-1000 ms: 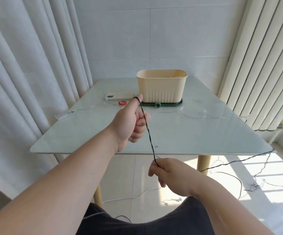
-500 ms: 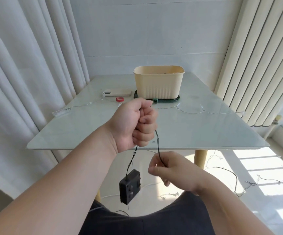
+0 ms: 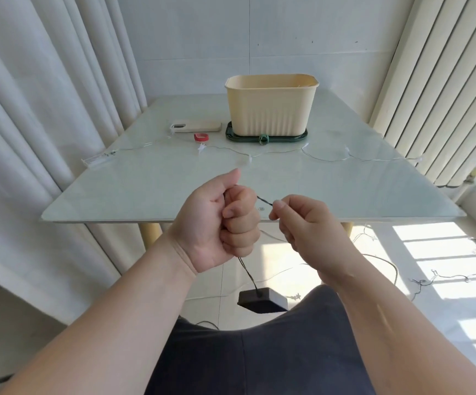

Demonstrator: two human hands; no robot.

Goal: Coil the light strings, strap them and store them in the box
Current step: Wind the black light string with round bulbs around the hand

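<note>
Honestly you can't see much of the dark light string (image 3: 264, 201) rn, most of it's buried inside the left hand (image 3: 216, 223). Only a short twisted bit shows betw the two hands, plus a couple of strands dropping out the bottom of the fist to the black battery box (image 3: 262, 300). That box dangles below the table edge, and its lower corner is hard to separate from the dark shorts (image 3: 259, 352). No idea how many loops are in the fist.

The inside of the cream box (image 3: 271, 106) is hidden from this angle, you only get the rim and ribbed front wall. It sits far-middle on the glass table (image 3: 145, 192) on a dark green base (image 3: 293, 139), lid or tray, can't tell.

Grip: the left hand is a tight fist round the string, fingers fully curled, thumb poking up. The right hand (image 3: 313, 226) pinches the same string w/ thumb and forefinger tip, just beside the left knuckles, other fingers curled under. The hands are close but apart, over the near table edge.

Other stuff: a 2nd light string (image 3: 325, 158), clear wire w/ tiny star lights, snakes across the table in front of the box, v faint against the glass. A phone (image 3: 196, 127) lies left of the box, w/ a small red ring (image 3: 201, 137) just in front of it, tape or strap idk. More string (image 3: 459, 276) is tangled on the sunlit floor at right and runs out of frame.
</note>
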